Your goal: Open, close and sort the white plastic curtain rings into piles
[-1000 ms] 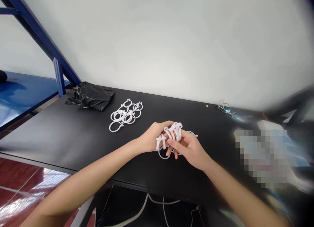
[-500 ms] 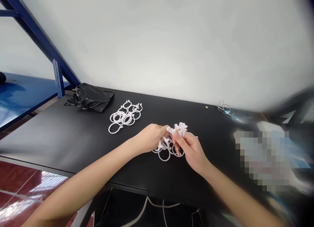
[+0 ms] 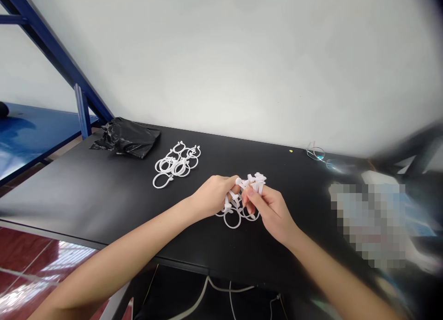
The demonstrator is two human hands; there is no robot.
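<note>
A bunch of rings (image 3: 256,178) is held just above the worktop (image 3: 104,195), with the left hand (image 3: 212,195) and right hand (image 3: 270,209) both closed on it. The plastic is judged light, stiff and slick, best pinched at the clip. A pile (image 3: 172,163) lies farther back on the worktop.

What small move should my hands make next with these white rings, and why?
Probably ease one ring out with the right hand while the left hand steadies the bunch of rings. Both hands pinch that tangled bunch over the table, with loops hanging below them, and a pile of loose rings lies to the left by the black bag.
</note>
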